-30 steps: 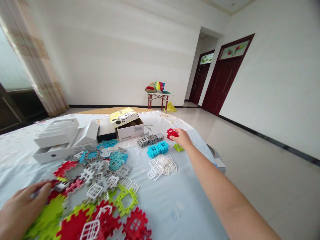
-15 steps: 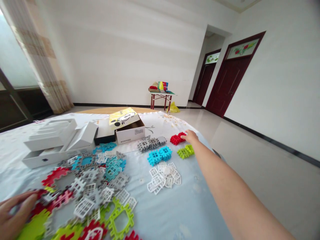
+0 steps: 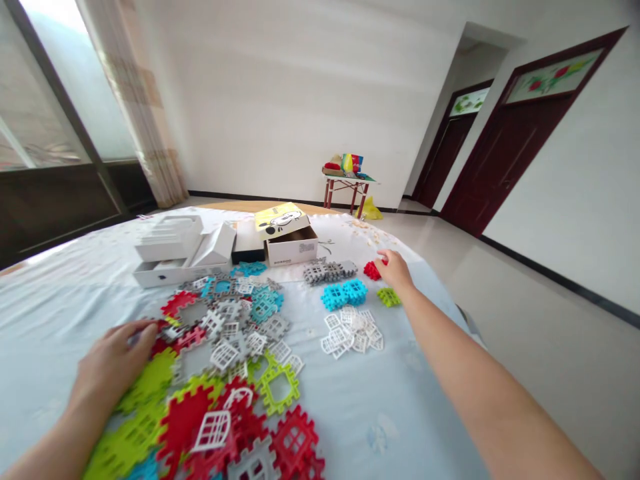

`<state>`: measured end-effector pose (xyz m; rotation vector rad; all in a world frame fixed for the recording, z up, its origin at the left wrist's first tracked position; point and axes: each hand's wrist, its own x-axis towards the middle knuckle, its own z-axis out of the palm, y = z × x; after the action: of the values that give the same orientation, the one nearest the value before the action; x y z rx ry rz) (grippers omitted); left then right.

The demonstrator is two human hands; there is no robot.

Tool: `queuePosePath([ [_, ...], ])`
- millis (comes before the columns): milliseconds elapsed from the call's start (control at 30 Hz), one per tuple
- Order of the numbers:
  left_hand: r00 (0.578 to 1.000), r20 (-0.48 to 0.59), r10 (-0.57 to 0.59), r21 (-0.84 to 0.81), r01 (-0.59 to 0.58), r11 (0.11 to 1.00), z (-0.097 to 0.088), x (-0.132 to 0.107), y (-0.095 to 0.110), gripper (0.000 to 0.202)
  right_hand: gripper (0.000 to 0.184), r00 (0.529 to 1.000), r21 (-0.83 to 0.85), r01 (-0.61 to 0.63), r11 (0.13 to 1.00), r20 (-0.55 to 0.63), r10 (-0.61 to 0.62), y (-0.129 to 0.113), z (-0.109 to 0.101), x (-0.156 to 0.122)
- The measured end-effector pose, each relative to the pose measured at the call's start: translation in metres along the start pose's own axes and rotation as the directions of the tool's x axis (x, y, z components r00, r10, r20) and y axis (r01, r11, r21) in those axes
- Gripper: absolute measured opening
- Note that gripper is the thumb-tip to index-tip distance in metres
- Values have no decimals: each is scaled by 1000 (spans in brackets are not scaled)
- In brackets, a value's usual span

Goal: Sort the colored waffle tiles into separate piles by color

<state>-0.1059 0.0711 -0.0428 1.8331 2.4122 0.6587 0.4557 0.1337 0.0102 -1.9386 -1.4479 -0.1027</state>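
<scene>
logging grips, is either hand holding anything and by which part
Cannot be told: the right hand is at the right edge of the small red stack, the left hand at the mixed pile.

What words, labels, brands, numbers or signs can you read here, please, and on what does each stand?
"BOBDOG", as best I can read: front of the box with the yellow lid.
Printed block, same box: too small.
Dark logo, white box: too small.
Any lettering on the colourful package: too blurred.
</scene>
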Motion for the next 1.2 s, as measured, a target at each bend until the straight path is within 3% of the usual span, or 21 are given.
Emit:
queuePosePath([
  [200,998,40,-48,12,47,999,-18,-14,25,51,26,937,284,309,908,73,-342,-84,8,-59],
  [333,998,43,-49,8,49,999,-21,-16,27,51,23,832,424,373,825,242,-500,-141,20,-102],
  [400,997,49,-52,8,52,999,-23,-16,29,51,23,783,426,392,815,310,-539,-164,30,-118],
  [533,998,54,-37,9,37,999,-25,-17,31,51,36,781,332,357,873,407,-474,-191,53,-135],
  [667,999,49,-23,11,22,1000,-23,-16,30,51,41,788,344,273,898,456,-414,-201,66,-140],
  [867,999,19,-27,-6,28,1000,-18,-15,27,48,26,821,481,341,808,266,-505,-193,49,-145],
  [967,999,17,-27,-8,27,1000,-18,-16,27,48,25,780,457,425,781,253,-572,-179,38,-149],
  [1133,999,26,-30,-15,31,999,-21,-18,30,48,37,661,433,506,746,361,-658,-157,35,-156],
  [1200,999,30,-30,-15,30,999,-23,-19,31,48,41,660,423,512,748,364,-657,-153,35,-158],
])
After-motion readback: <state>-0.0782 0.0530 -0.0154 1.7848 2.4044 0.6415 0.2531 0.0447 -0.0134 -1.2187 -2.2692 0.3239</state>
